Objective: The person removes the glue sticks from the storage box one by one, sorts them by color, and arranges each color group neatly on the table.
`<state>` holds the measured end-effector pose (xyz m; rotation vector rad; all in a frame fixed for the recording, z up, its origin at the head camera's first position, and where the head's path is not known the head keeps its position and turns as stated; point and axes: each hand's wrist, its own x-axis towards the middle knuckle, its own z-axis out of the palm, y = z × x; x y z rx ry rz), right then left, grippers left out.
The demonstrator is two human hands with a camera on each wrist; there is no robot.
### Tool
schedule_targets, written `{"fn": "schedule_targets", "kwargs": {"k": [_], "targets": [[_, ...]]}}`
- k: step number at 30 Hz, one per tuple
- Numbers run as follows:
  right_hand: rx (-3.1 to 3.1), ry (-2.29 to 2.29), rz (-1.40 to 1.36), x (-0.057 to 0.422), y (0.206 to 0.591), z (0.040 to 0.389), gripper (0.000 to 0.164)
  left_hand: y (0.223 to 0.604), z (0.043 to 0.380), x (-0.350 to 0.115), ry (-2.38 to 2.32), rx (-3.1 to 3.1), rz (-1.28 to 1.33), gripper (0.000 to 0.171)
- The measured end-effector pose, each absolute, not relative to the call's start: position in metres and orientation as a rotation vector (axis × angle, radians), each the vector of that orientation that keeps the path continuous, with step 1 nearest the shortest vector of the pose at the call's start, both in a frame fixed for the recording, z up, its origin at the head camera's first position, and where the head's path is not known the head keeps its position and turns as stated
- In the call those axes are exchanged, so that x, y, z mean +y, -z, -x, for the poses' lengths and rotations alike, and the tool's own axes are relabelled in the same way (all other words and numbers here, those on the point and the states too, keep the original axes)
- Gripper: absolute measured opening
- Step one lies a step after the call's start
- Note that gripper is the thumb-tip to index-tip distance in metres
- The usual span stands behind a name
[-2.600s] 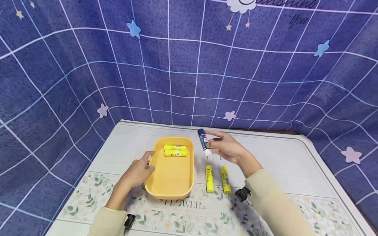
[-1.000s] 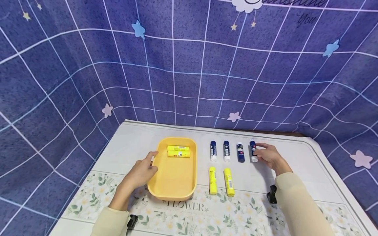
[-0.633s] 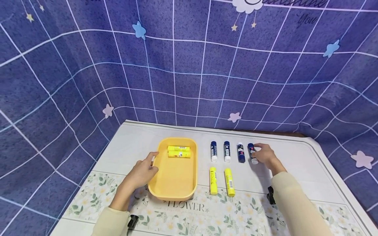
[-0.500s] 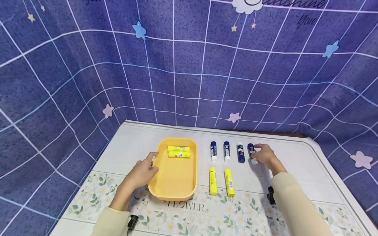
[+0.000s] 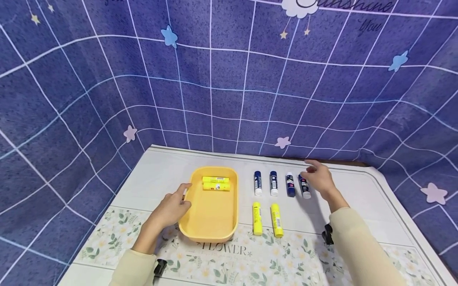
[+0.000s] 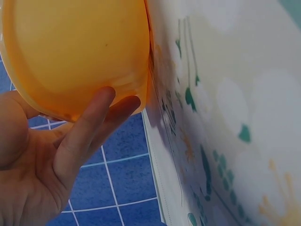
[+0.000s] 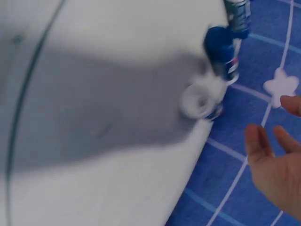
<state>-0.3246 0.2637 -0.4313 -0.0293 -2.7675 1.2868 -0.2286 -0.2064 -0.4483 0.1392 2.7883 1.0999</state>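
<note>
My left hand (image 5: 169, 210) holds the left rim of a yellow plastic tray (image 5: 209, 239). In the left wrist view its lower fingers (image 6: 89, 125) lie along the tray's outer wall. My right hand (image 5: 319, 182) hovers just above the rightmost glue stick (image 5: 305, 187), blue-capped with a white base. In the right wrist view, blurred, its fingers (image 7: 256, 143) are spread apart and hold nothing. That glue stick lies slightly tilted at the right end of a row of blue-and-white glue sticks (image 5: 273, 183); one in the row (image 5: 290, 184) points the opposite way.
Two yellow glue sticks (image 5: 257, 218) (image 5: 277, 220) lie below the blue row, right of the tray. Inside the tray, two more yellow glue sticks (image 5: 216, 183) lie side by side at the far end. A blue grid-patterned curtain (image 5: 229, 79) hangs behind the table (image 5: 361, 206).
My right hand carried a blue glue stick rightward and set it down at the row's right end. Now the hand has let go and lifted. The left hand has stayed at the tray.
</note>
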Motion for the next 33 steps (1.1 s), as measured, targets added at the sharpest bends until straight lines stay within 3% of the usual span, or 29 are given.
{"fn": "schedule_targets", "kwargs": {"k": [10,21,33], "targets": [[-2.684,-1.600,-0.429,0.193,0.410,0.324,0.056,0.447,0.228,-0.207,-1.093,2.796,-0.132,0.062],[-2.729,-1.710,-0.704,0.106,0.402,0.321,0.056,0.448,0.228,-0.206,-1.109,2.794,-0.146,0.063],[-2.828,-1.713,-0.857,0.042,0.423,0.325,0.049,0.449,0.228,-0.206,-1.125,2.775,-0.127,0.063]]}}
